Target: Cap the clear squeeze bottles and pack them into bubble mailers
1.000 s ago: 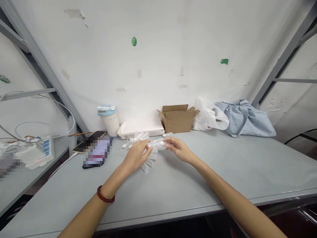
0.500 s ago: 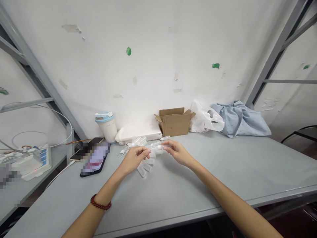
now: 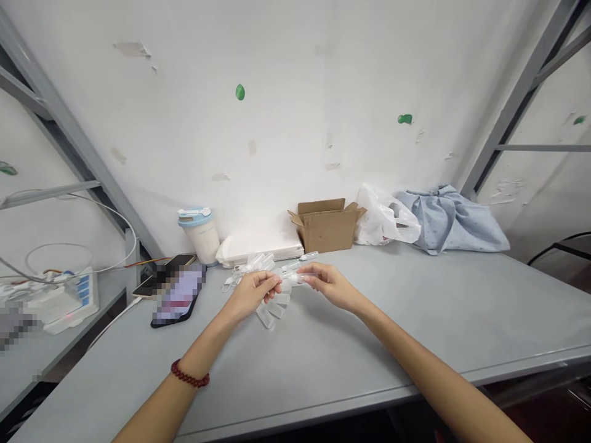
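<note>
Tube: I see a small clear tube [image 3: 292, 278] held just above the counter [image 3: 415, 320], between both hands, over a pile of like tubes [image 3: 272, 304].
Axis: long axis runs roughly left to right, near level; I cannot tell which end is the mouth.
Left grip: left hand [image 3: 253, 294] clenched, fingertips pinching the tube's left end.
Right grip: right hand [image 3: 330, 284] pinches the tube's right end between thumb and fingers.
Wrist: a red bead bracelet [image 3: 189, 375] on the left wrist.
Surface: grey counter, matte; the tube pile lies mid-counter, small white clips [image 3: 233, 280] beside it on the left.
Back row: cup [image 3: 199, 232] with blue lid, white flat packs [image 3: 258, 246], open carton [image 3: 327, 225], white bag [image 3: 385, 218], blue cloth [image 3: 450, 220], all against the wall.
Left edge: phone [image 3: 178, 294] near the counter's corner; a power strip [image 3: 60, 298] with cables on a neighbouring surface.
Room: white scuffed wall [image 3: 295, 123] with green dabs; grey metal frame [image 3: 512, 111] bars on both sides.
Change: compared with half a second ago, my hands sit closer together and the tube between them looks shorter; the pile is unmoved.
</note>
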